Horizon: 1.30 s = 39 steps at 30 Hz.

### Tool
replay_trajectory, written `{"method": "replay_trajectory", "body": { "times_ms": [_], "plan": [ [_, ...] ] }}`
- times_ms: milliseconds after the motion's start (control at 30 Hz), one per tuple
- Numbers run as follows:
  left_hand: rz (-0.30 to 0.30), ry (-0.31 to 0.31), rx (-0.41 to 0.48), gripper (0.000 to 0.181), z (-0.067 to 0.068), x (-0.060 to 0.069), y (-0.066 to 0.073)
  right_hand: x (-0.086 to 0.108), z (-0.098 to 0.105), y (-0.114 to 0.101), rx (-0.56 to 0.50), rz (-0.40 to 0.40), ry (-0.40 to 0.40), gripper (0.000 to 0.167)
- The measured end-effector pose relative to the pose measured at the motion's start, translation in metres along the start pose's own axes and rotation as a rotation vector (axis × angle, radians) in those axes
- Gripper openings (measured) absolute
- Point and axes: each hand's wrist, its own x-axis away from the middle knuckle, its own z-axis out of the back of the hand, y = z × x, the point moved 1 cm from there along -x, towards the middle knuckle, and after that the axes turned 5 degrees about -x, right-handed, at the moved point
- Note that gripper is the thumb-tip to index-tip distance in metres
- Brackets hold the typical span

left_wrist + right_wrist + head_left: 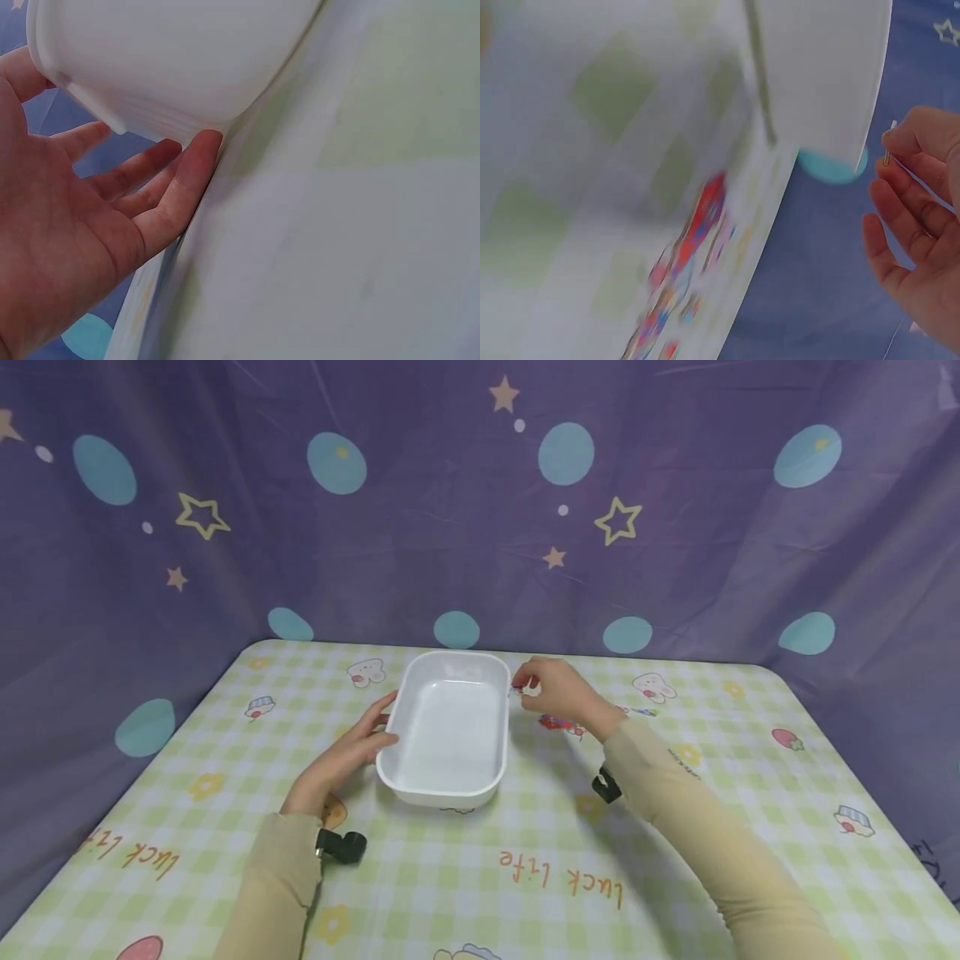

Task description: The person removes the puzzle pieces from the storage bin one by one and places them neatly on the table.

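A white rectangular dish (450,727) with rounded corners stands at the middle of the table, its inside bare. My left hand (348,756) holds it by the left side, thumb at the rim. In the left wrist view, the fingers (196,161) reach along the dish's lower edge. Just off the right rim, my right hand (558,689) pinches a tiny thing between thumb and forefinger. The right wrist view shows this as a small, thin piece (887,159), pale and metallic; its kind is too small to tell.
Small colourful flat pieces, one of them red (555,722), lie on the table under and beside the right hand. A green-checked cloth (450,893) with printed pictures covers the table. Behind it hangs a purple curtain (450,527).
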Motion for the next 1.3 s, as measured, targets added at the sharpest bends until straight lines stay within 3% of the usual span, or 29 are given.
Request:
{"method": "replay_trajectory", "body": {
  "times_ms": [767, 1033, 1300],
  "plan": [
    [-0.002, 0.001, -0.01, 0.067, 0.001, -0.002, 0.0, 0.103, 0.048, 0.105, 0.074, -0.257, 0.051, 0.022],
    [-0.01, 0.005, -0.015, 0.066, 0.002, -0.002, 0.0, 0.125, 0.05, 0.128, 0.076, -0.343, 0.048, 0.02],
    [-0.007, 0.005, -0.022, 0.067, 0.003, -0.001, 0.0, 0.133, 0.051, 0.134, 0.075, -0.379, 0.035, 0.022]
  ]
}}
